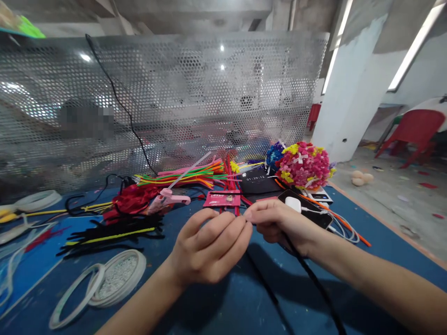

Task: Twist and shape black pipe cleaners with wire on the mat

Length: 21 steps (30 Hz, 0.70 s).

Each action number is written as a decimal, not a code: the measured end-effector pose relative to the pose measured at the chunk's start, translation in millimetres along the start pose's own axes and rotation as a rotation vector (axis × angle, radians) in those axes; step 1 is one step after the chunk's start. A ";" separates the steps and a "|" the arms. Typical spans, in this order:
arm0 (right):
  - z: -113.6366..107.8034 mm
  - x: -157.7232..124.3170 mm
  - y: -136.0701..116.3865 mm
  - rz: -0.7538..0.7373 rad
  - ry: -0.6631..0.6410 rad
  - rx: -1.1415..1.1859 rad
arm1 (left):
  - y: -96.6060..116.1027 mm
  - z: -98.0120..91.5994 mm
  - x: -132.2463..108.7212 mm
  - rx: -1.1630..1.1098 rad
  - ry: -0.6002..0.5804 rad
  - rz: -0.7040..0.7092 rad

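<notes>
A long black pipe cleaner [314,281] runs from under my right hand [282,225] down to the bottom edge. My right hand is closed around it, thumb and forefinger pinched. My left hand [213,246] is closed too, its fingertips pressed together and meeting those of the right above the middle of the table. The bit between the fingertips is mostly hidden; it looks like the pipe cleaner's end. Just beyond the hands lies a pink packet [221,198]. Left of it, a pink glue gun [167,200] stands with a clear glue stick in its back.
Black pipe cleaners [115,237] and a white ring-shaped lid [78,298] lie left. Colourful pipe cleaners [188,174] rest before the perforated metal screen [209,102]. A pink flower bouquet [303,167], a dark screen showing a clock [256,179] and white cables [349,232] occupy the right.
</notes>
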State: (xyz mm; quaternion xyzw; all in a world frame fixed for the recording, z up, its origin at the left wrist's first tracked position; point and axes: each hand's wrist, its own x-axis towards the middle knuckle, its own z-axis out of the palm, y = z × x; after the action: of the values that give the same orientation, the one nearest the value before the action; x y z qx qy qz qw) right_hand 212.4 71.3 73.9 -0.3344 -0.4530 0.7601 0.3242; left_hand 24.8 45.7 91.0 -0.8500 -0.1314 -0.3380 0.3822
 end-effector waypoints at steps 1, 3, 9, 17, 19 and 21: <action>-0.2 0.4 0.4 0.005 -0.006 0.001 | -0.9 0.0 -0.4 -0.003 -0.002 0.010; -0.2 1.0 1.4 -0.001 -0.010 0.001 | -2.1 0.4 -1.9 -0.059 -0.022 -0.014; 5.6 0.7 3.1 -0.185 0.071 -0.139 | 1.7 3.8 -0.3 -0.427 -0.057 -0.530; -0.2 -3.6 7.2 -1.211 0.140 -1.335 | -10.2 10.2 4.4 -1.446 -0.375 -1.602; -3.9 -6.8 4.0 -1.497 0.029 -1.663 | -12.1 14.7 -3.9 -1.701 -0.485 -1.735; -6.9 -9.3 -0.4 -1.690 -0.059 -1.806 | -10.8 19.4 -10.6 -1.882 -0.595 -1.803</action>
State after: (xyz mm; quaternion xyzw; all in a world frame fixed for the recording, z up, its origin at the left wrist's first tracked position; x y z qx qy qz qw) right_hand 223.3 67.3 73.8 -0.0237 -0.8959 -0.2648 0.3559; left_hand 21.1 67.6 80.6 -0.4458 -0.4393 -0.2350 -0.7437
